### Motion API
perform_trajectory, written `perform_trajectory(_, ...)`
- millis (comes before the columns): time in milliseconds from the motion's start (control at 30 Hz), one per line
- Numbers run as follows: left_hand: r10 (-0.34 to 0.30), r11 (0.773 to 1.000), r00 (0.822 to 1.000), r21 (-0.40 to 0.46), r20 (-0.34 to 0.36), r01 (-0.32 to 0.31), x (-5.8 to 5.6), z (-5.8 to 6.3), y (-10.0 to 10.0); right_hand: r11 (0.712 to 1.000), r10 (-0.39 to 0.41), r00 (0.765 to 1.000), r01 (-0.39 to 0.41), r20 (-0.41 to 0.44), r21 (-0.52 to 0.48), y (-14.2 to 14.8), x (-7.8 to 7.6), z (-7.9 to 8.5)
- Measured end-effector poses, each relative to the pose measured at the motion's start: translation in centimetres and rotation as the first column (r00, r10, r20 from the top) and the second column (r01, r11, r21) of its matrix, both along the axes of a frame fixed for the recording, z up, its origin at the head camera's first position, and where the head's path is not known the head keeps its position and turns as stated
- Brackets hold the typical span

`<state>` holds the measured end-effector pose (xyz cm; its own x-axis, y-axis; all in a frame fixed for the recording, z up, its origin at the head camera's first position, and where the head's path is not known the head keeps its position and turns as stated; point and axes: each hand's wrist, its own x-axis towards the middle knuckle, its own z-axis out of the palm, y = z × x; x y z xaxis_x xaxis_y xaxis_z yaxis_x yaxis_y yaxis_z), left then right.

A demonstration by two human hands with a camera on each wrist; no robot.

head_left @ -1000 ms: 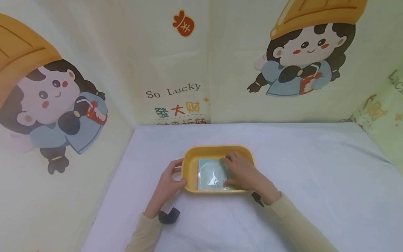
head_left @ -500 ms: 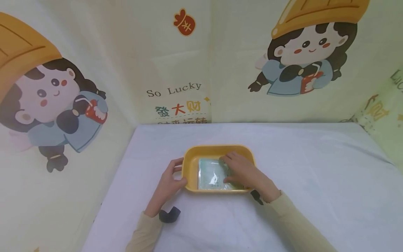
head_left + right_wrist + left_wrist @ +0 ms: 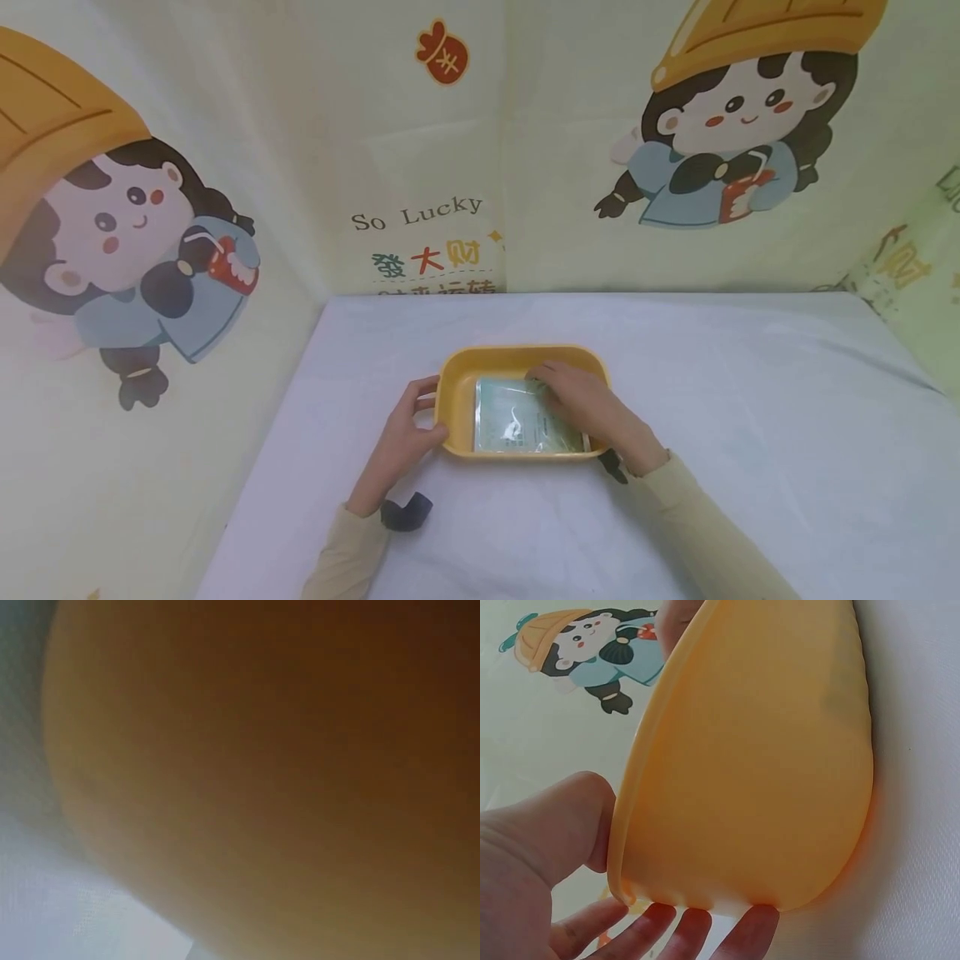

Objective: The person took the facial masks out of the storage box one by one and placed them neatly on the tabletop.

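Observation:
A yellow plastic basin (image 3: pixel 454 417), rectangular with rounded corners, stands on the white-covered table. My left hand (image 3: pixel 397 437) grips its left end. In the left wrist view the thumb (image 3: pixel 577 817) lies against the rim and several fingertips (image 3: pixel 754 930) touch the end wall. Flat inside the basin lies a pale green glossy packet (image 3: pixel 506 417) with small print too faint to read. My right hand (image 3: pixel 588 404) reaches over the basin's right side onto the packet's upper right part. Its thumb is hidden, so its hold is unclear. The basin's brownish blur (image 3: pixel 247 772) fills the right wrist view.
White cloth covers the table (image 3: pixel 750 400). A pale curtain (image 3: pixel 555 242) with cartoon figures and lettering hangs behind and at both sides. Black wrist-camera mounts (image 3: pixel 407 512) show below both wrists.
My right thumb has drawn in out of sight under the hand, and more of the packet's lower right part shows. The left hand and the basin stay where they were.

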<state>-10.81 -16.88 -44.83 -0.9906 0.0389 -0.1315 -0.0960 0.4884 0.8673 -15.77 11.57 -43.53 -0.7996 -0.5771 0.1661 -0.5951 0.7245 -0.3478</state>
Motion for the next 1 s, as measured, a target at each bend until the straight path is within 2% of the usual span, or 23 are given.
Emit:
perform_trajectory(167,0.002,1.0,1.0,0.004,0.009,-0.003,0.1,-0.1,0.0,1.0,-0.009,1.0,0.009,0.001,0.004,0.0,-0.1,0.2)
perform_trajectory(467,-0.003,1.0,1.0,0.006,0.005,0.003,0.1,0.1,0.0,0.997,0.006,0.999,-0.004,0.034,-0.079,0.6,-0.2,0.2)
perform_trajectory(667,-0.005,1.0,1.0,0.01,-0.006,0.005,0.2,-0.1,0.0,0.993,0.025,0.997,-0.016,0.077,-0.115,1.0,0.0,0.8)
perform_trajectory(1000,-0.018,1.0,0.999,0.025,-0.033,0.019,0.3,-0.3,0.0,0.984,0.08,0.996,-0.075,0.03,-0.159,2.0,0.2,1.8)
